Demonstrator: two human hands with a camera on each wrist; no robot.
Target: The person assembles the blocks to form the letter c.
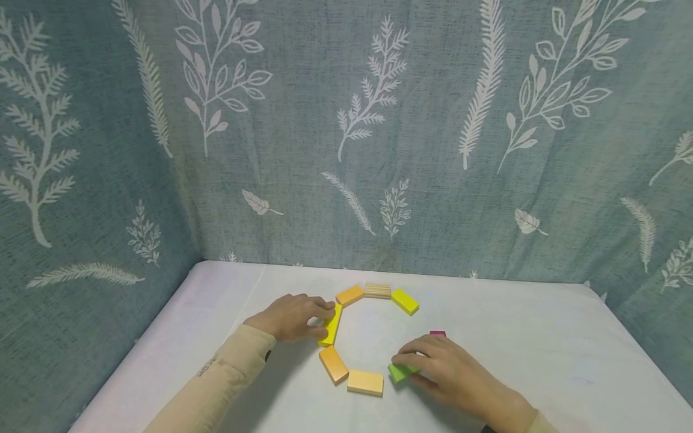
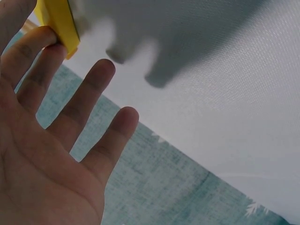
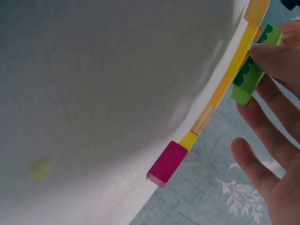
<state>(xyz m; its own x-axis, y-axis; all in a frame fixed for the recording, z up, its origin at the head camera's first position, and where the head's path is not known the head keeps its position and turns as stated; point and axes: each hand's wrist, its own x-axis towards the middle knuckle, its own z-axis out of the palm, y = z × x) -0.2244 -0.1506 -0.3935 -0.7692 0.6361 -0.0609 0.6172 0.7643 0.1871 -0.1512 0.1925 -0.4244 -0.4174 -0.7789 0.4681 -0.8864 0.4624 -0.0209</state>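
Observation:
My left hand (image 1: 296, 317) pinches a yellow block (image 1: 334, 326) on the left side of a curved row of blocks. In the left wrist view its thumb and nearer fingers touch the yellow block (image 2: 60, 23), while the other fingers are spread. My right hand (image 1: 446, 370) holds a light green block (image 1: 400, 373) between thumb and fingers, just right of a pale orange block (image 1: 365, 382). Dark green scallops mark one face of the green block (image 3: 251, 82) in the right wrist view. Partly hidden behind the right hand is a magenta block (image 1: 438, 332).
More blocks form the curve: an orange one (image 1: 333, 364) at front left, another orange block (image 1: 350, 295) at the back, a striped wooden one (image 1: 377, 290) and a second yellow block (image 1: 405, 302). A white-covered table (image 1: 514, 325) meets a leaf-patterned teal cloth (image 1: 303, 198).

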